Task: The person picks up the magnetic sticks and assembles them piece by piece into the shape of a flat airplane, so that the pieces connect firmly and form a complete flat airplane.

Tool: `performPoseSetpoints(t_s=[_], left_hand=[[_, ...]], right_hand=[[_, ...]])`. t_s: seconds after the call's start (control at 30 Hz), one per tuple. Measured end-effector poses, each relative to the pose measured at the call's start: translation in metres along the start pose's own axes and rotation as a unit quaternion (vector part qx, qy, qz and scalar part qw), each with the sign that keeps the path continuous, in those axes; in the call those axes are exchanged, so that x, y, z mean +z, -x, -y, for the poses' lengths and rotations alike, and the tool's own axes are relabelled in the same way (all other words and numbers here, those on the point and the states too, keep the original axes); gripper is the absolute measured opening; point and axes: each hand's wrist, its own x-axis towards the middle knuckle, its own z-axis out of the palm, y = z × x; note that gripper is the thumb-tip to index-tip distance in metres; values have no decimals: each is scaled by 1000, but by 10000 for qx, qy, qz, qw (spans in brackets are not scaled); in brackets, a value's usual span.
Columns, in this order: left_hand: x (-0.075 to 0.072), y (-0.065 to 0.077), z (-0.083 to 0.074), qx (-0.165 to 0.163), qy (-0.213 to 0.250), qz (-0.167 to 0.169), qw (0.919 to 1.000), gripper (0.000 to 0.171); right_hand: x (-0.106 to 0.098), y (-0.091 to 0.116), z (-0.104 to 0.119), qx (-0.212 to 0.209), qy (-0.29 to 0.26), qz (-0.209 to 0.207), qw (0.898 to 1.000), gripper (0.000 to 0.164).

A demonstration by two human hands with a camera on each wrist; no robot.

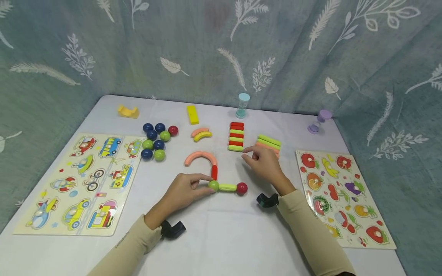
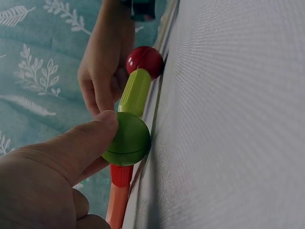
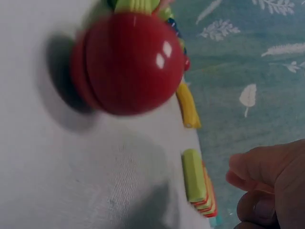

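Observation:
My left hand [image 1: 183, 189] pinches a green ball [image 1: 213, 186] between thumb and fingers. A red short rod [image 1: 214, 172] leads from that ball up to pink curved rods [image 1: 200, 154] forming an arch. On the ball's right, a ridged lime-green rod [image 1: 228, 187] runs to a red ball [image 1: 242, 188], which looms large in the right wrist view. My right hand [image 1: 264, 163] holds nothing, its fingers loosely bent above the table. Nearest to it are a column of short red and lime rods [image 1: 236, 137] and some longer green and orange rods [image 1: 269, 142].
Blue, green and red loose balls [image 1: 152, 135] cluster at the left. Puzzle boards with vehicles [image 1: 77, 184] and fruit [image 1: 345, 199] flank the work. Along the back are a yellow cradle-shaped piece [image 1: 128, 112], a yellow block [image 1: 192, 115], curved rods [image 1: 202, 136] and two sand timers [image 1: 243, 105].

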Motion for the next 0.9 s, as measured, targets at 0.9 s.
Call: performPoseSetpoints(t_s=[0.9], left_hand=[[0,1,0,-40,-12,57,10000,27]], right_hand=[[53,-138,48,-1252,1034,1755,9710,27]])
